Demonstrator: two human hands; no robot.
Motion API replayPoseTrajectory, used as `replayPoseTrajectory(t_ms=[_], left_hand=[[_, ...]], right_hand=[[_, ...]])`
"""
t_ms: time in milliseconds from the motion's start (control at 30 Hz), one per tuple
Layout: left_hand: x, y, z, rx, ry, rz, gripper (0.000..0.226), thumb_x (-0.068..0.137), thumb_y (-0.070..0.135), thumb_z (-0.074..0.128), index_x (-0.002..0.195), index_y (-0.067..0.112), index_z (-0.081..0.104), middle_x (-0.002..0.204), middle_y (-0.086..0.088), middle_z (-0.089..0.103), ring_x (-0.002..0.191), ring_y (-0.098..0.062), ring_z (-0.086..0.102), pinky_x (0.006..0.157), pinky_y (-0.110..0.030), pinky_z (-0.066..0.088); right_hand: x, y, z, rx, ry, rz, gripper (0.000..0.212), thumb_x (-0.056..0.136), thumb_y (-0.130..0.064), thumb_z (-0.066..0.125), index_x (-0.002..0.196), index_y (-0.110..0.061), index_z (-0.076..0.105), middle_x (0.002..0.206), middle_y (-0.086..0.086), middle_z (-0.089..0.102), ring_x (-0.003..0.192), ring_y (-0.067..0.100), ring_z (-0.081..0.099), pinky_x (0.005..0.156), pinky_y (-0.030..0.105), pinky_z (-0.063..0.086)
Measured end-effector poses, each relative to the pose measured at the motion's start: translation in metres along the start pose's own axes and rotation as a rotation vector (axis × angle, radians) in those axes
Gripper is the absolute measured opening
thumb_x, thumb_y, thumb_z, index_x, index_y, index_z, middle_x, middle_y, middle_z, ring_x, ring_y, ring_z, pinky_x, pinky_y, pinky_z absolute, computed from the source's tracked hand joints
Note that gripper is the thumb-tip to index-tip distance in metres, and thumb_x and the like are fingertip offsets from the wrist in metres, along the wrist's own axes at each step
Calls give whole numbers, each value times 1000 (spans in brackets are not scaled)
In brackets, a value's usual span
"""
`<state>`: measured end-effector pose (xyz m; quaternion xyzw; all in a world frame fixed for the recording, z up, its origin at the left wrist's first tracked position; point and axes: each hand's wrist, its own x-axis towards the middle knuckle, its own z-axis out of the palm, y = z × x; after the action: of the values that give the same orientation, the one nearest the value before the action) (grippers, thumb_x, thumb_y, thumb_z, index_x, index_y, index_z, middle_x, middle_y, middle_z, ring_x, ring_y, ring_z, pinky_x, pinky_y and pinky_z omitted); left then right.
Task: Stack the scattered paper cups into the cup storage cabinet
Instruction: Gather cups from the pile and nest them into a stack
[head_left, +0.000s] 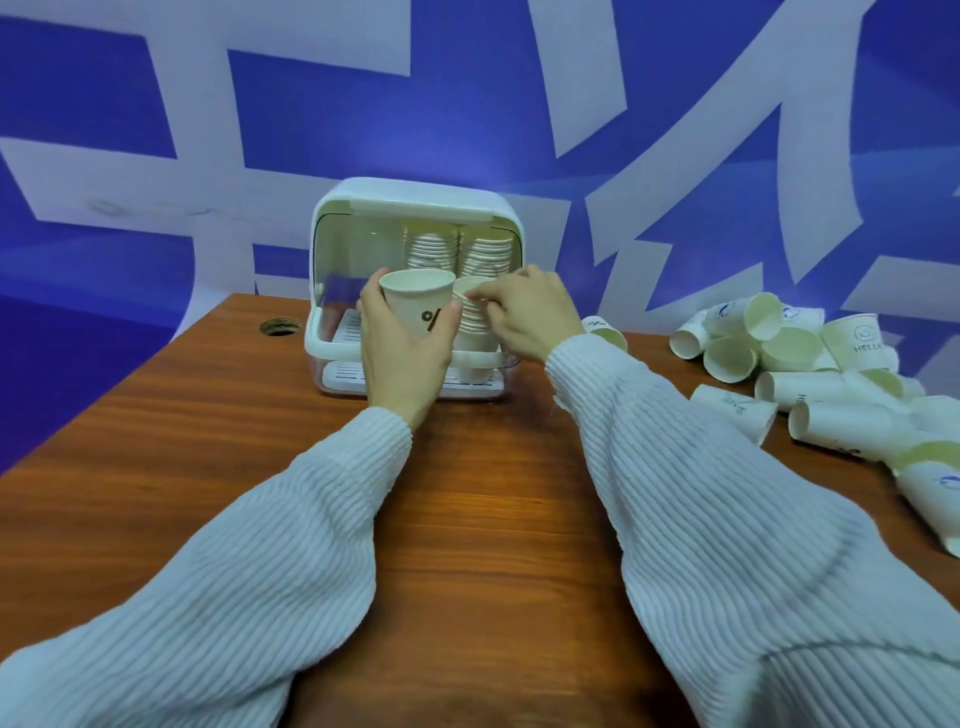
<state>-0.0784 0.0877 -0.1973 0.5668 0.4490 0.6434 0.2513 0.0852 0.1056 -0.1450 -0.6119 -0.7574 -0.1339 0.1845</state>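
Note:
The white cup storage cabinet (332, 218) stands open at the table's far middle, with two tall stacks of paper cups (457, 249) at its back. My left hand (402, 348) grips an upright paper cup (415, 299) with a black mark, held in front of the cabinet. My right hand (530, 312) pinches the rim of the top cup of a front stack (471, 317) standing in the cabinet's opening. A heap of scattered paper cups (810, 374) lies on its side at the table's right.
The brown wooden table (467, 493) has a round cable hole (279, 326) left of the cabinet. A blue and white wall rises close behind. One loose cup (608, 332) lies just right of my right wrist.

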Motion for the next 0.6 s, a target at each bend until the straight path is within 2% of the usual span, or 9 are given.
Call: replayPoseTrajectory(t_ms=[100, 233, 300, 400, 500, 600], left_hand=[[11, 0, -3, 27, 45, 6, 86, 78, 55, 78, 149, 23, 38, 138, 4, 53, 129, -18, 48, 109, -42, 45], [27, 14, 0, -30, 20, -10, 90, 84, 44, 80, 155, 21, 29, 135, 11, 46, 126, -10, 46, 107, -28, 39], [37, 23, 7, -47, 14, 9, 85, 85, 41, 80, 152, 20, 33, 136, 8, 50, 125, -12, 50, 105, -28, 42], [48, 31, 23, -9, -10, 59, 80, 84, 40, 81, 148, 17, 40, 139, 2, 53, 125, -11, 50, 105, -27, 41], [54, 37, 39, 74, -93, 81, 80, 87, 41, 77, 152, 14, 38, 147, -2, 48, 129, -10, 44, 104, -23, 33], [60, 40, 50, 153, -125, 101, 84, 88, 44, 75, 156, 12, 35, 152, -6, 46, 139, -21, 42, 111, -31, 33]], right_hand=[[-14, -3, 14, 31, 35, -23, 48, 96, -16, 45, 140, -25, 61, 124, 4, 70, 126, 31, 53, 104, 42, 40], [-14, -2, 20, 171, -2, 31, 54, 95, -9, 42, 145, -23, 57, 137, 6, 62, 135, 29, 48, 104, 42, 45], [-18, -3, 22, 276, 58, 95, 58, 95, -6, 41, 150, -22, 50, 148, 6, 56, 139, 27, 48, 111, 46, 45], [-32, -7, 28, 458, 174, 179, 60, 98, 0, 44, 153, -22, 42, 156, 0, 48, 141, 18, 46, 115, 32, 39], [-37, -5, 28, 533, 208, 235, 57, 99, 2, 46, 152, -18, 40, 153, 3, 47, 135, 17, 49, 109, 27, 39], [-37, 1, 24, 570, 253, 264, 51, 96, 4, 45, 142, -17, 42, 141, 5, 51, 126, 15, 53, 107, 32, 44]])
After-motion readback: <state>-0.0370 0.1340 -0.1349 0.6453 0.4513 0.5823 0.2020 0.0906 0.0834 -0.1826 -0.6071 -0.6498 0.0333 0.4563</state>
